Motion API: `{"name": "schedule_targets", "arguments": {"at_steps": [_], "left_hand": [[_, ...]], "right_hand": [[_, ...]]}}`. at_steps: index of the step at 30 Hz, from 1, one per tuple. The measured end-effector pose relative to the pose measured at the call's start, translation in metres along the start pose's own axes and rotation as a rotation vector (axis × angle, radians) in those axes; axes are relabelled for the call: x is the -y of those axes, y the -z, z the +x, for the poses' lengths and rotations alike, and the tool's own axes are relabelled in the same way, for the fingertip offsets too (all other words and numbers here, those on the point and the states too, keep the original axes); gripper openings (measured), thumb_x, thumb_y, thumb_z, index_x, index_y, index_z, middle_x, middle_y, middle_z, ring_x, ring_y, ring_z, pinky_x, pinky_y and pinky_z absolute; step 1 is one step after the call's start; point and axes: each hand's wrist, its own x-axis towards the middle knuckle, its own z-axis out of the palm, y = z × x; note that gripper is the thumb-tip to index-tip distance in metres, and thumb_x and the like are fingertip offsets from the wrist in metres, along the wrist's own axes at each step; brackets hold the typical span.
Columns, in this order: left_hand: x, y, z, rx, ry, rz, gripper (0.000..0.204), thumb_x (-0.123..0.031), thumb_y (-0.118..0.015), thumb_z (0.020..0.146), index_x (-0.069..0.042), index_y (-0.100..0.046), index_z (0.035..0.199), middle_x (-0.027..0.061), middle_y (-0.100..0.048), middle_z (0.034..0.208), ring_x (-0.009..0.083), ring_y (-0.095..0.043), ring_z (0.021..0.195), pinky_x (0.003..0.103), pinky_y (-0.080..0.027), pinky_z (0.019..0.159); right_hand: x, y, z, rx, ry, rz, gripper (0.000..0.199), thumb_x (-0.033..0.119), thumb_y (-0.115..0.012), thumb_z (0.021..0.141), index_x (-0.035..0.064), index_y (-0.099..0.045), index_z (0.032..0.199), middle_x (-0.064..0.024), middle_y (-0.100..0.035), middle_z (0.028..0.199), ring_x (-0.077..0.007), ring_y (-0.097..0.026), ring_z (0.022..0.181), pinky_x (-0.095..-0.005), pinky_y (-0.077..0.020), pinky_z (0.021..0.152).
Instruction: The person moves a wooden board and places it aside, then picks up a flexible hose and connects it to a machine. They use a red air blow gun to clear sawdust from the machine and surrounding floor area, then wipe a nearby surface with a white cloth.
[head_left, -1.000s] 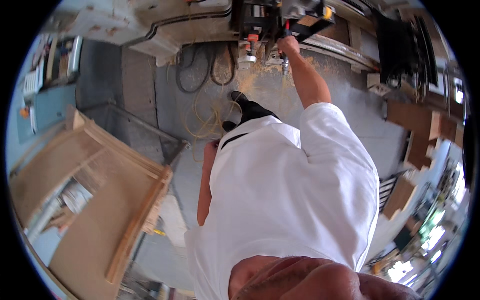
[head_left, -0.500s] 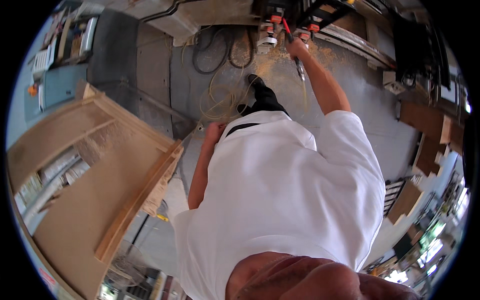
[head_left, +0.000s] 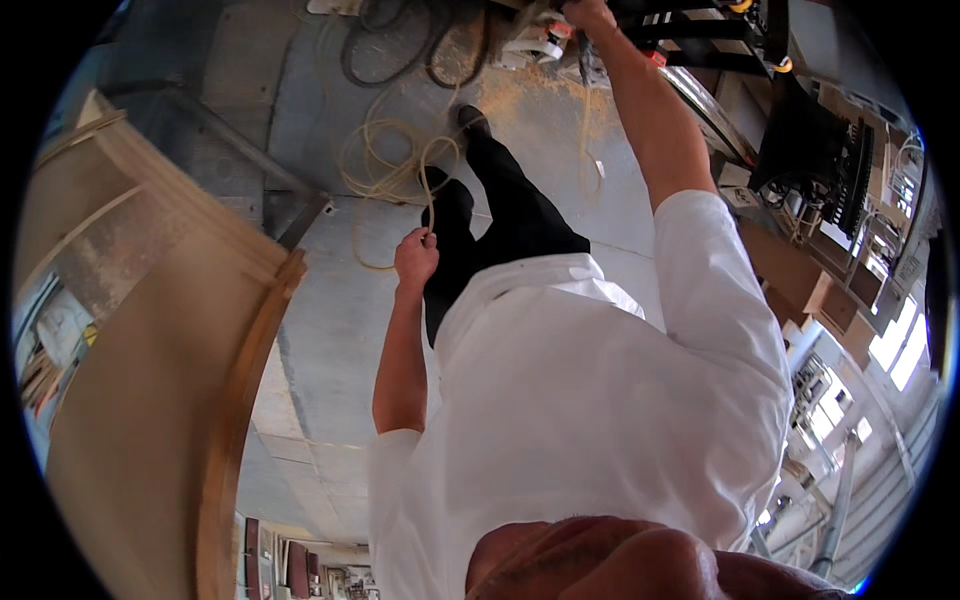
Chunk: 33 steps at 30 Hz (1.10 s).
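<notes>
My left hand (head_left: 416,257) is closed on a thin yellowish air hose (head_left: 432,205), held in front of my left thigh. From there the hose runs into loose coils on the floor by my feet. My right arm reaches far forward, and my right hand (head_left: 590,15) is at the upper edge, closed around an air blow gun (head_left: 587,68). Only the lower fitting of the gun shows, with hose hanging from it; its front end is out of view. Beside that hand is a machine part (head_left: 532,50) in white and metal with red pieces.
Sawdust (head_left: 545,95) is spread on the floor below the machine. A thick dark hose (head_left: 385,75) loops ahead of my feet. At the left stands a large wooden panel piece (head_left: 150,340) with a framed edge. Dark machinery (head_left: 815,150) and brown boards (head_left: 785,265) are at the right.
My left hand has come forward from beside my waist and now grips the hose visibly. My right hand has moved farther forward to the upper edge. The view has shifted.
</notes>
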Motion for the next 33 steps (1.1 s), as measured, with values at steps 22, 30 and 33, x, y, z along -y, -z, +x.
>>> {"name": "schedule_targets", "arguments": {"at_steps": [22,30,33], "left_hand": [[0.023,-0.184,0.052,-0.284,-0.357,0.051,0.025,-0.005,-0.051,0.085,0.002,-0.054,0.109,0.015,-0.051,0.077,0.0355,-0.049,0.075,0.05,-0.036,0.09],[0.009,-0.21,0.036,-0.31,-0.329,0.065,0.025,-0.006,-0.05,0.085,-0.001,-0.055,0.109,0.0121,-0.051,0.08,0.0326,-0.048,0.081,0.05,-0.035,0.091],[0.004,-0.214,0.039,-0.298,-0.368,0.051,0.025,-0.007,-0.05,0.085,-0.001,-0.055,0.109,0.012,-0.051,0.081,0.0325,-0.048,0.082,0.051,-0.035,0.091]], "right_hand": [[0.047,0.015,0.236,-1.056,0.609,-0.334,0.012,0.014,-0.06,0.071,0.0085,-0.07,0.071,-0.0096,-0.068,0.072,-0.0224,-0.067,0.069,-0.0369,-0.0531,0.06],[0.068,0.023,0.194,-0.898,0.561,-0.542,0.011,0.019,-0.064,0.07,0.0145,-0.073,0.072,-0.0079,-0.069,0.076,-0.0219,-0.068,0.074,-0.0354,-0.0527,0.06],[0.05,0.054,0.243,-0.962,0.428,-0.447,0.011,0.019,-0.065,0.071,0.0133,-0.072,0.076,-0.0067,-0.069,0.079,-0.0217,-0.068,0.076,-0.0357,-0.0524,0.06]]}}
